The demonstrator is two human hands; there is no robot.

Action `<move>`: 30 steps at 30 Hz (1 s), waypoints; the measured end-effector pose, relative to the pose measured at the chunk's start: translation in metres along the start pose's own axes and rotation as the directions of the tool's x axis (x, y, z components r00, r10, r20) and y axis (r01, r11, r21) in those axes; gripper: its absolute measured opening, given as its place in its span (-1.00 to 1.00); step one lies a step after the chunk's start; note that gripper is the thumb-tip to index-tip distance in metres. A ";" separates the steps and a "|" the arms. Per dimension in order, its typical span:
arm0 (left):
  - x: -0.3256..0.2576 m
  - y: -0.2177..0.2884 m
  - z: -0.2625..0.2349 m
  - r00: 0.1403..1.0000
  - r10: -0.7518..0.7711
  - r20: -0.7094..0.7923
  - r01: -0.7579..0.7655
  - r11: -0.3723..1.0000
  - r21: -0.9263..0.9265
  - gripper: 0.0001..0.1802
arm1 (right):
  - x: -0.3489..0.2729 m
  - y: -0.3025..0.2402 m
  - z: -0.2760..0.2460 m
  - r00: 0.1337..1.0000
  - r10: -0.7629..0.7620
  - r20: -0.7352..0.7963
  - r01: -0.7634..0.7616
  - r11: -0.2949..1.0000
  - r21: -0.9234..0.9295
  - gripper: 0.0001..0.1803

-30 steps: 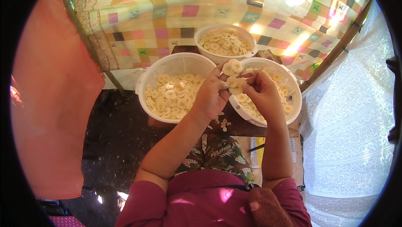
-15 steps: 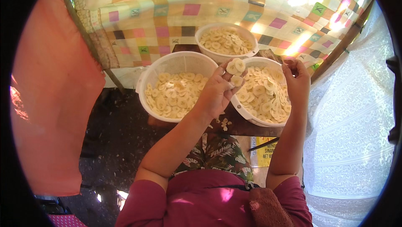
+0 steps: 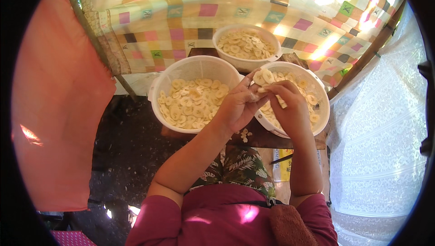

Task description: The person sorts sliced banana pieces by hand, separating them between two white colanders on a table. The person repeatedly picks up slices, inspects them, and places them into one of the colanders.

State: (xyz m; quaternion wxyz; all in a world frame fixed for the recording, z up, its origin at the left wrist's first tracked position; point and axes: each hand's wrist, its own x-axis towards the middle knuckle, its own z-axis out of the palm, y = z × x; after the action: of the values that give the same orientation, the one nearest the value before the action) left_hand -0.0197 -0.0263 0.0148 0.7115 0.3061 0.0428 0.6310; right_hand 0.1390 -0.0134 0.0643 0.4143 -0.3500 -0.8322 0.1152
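Note:
Several round banana slices (image 3: 262,77) rest in my left hand (image 3: 240,105), which holds them above the near rim of the right white basket (image 3: 322,91). My right hand (image 3: 289,104) meets the left one there, its thumb and forefinger pinched on a slice at the left fingertips. Beneath both hands the right basket holds many pale banana slices, partly hidden by my hands. To the left, another white basket (image 3: 156,82) contains a layer of slices. Behind them stands a third white basket (image 3: 222,32), heaped with slices.
The baskets stand on a dark wooden table (image 3: 312,142). Small banana scraps (image 3: 245,134) lie at its near edge. A patterned sheet (image 3: 208,1) hangs behind, an orange-red sheet (image 3: 59,110) at left, and white lace cloth (image 3: 376,146) at right. A yellow printed sack (image 3: 282,170) lies below.
My right hand has moved left, from the right basket's far right side to my left hand's fingertips. My left hand has shifted slightly right, still holding slices.

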 end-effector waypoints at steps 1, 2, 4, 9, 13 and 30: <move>0.000 0.000 0.000 1.000 -0.001 -0.018 0.001 1.000 -0.003 -0.25 | -0.001 0.004 -0.002 0.999 0.037 -0.024 -0.035 0.998 0.046 -0.83; 0.000 0.000 0.001 0.999 0.006 -0.042 -0.005 1.000 0.007 -0.29 | -0.001 0.008 -0.007 0.993 0.104 -0.060 -0.102 0.994 0.033 -0.84; 0.001 0.001 0.003 0.996 0.019 -0.091 -0.017 1.000 0.025 -0.37 | 0.000 0.019 -0.022 0.972 0.203 -0.120 -0.197 0.979 0.058 -0.88; 0.003 -0.005 0.007 0.959 0.066 -0.276 -0.008 0.979 0.203 -0.57 | 0.000 0.030 -0.032 0.959 0.202 -0.200 -0.245 0.944 -0.222 -0.84; 0.003 -0.017 0.008 0.950 0.095 -0.296 -0.007 0.958 0.286 -0.62 | -0.001 0.014 -0.005 0.992 0.100 -0.072 -0.107 0.990 -0.096 -0.79; -0.010 -0.008 0.006 0.957 0.155 -0.247 -0.065 0.939 0.338 -0.37 | 0.035 0.029 -0.004 0.980 0.103 -0.168 -0.125 0.984 -0.124 -0.83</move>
State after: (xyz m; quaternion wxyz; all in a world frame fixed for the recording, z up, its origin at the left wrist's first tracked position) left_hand -0.0124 -0.0381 0.0122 0.6019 0.3329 0.2257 0.6899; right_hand 0.1419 0.0316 0.0742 0.4485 -0.4323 -0.7804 0.0540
